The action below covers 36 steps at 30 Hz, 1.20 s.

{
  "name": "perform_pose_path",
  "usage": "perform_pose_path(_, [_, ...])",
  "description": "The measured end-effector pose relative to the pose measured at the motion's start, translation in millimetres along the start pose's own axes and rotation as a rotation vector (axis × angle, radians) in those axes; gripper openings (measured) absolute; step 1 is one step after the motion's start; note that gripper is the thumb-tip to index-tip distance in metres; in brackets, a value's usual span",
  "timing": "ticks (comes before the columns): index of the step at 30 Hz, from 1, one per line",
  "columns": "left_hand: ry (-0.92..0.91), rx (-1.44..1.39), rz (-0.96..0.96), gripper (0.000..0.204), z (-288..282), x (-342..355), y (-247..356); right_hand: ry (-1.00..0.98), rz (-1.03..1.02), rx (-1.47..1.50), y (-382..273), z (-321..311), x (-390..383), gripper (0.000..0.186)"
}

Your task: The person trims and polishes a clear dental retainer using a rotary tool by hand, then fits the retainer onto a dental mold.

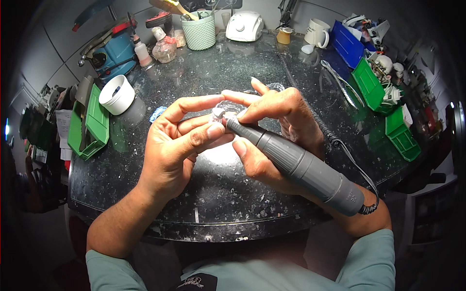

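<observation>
In the middle, above the black worktop [208, 199], my left hand [167, 145] pinches a small, clear, curved dental piece [227, 105] between thumb and fingers. A dark grey rotary handpiece [296, 162] lies slantwise in my right hand [284, 109], its tip pointing up and left. That tip meets or nearly meets the clear piece; the fingers partly hide the spot. My right thumb supports the handpiece from below while the index finger reaches over its front end. A black coiled cord [335, 141] runs behind the right hand to the handpiece's rear.
Green bins [99, 119] and a white tub [116, 94] stand at left, near a blue machine [111, 56]. Along the back are a mint basket [200, 33], a white control box [244, 26] and a mug [317, 33]. Blue [345, 41] and green bins [369, 85] line the right.
</observation>
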<state>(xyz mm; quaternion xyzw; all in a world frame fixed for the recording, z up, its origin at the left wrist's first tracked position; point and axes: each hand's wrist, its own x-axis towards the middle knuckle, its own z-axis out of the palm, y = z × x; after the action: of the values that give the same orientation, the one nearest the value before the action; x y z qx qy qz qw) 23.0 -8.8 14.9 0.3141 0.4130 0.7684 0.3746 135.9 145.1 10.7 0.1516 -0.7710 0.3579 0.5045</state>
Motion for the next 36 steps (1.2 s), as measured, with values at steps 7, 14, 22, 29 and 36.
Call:
perform_pose_path(7, [-0.008,-0.006,0.003,0.041,-0.3,-0.7,-0.1,-0.034,0.007,-0.003,-0.5,-3.4,0.0,0.039])
perform_pose_path(14, [0.001,-0.002,0.007,0.042,-0.1,-0.3,-0.2,-0.033,0.014,-0.009,-1.0,-2.4,-0.4,0.039])
perform_pose_path(22, [-0.005,0.007,0.015,0.041,0.5,-0.3,-0.7,-0.028,0.034,0.003,-0.5,-2.9,-0.1,0.039])
perform_pose_path(29, [-0.002,0.015,0.015,0.041,-0.3,-0.3,-1.4,-0.084,0.042,0.019,-1.8,-4.3,1.0,0.038])
perform_pose_path(36, [-0.02,0.033,0.028,0.042,-0.7,-0.9,-0.5,-0.081,0.0,-0.016,-1.8,-6.1,3.3,0.036])
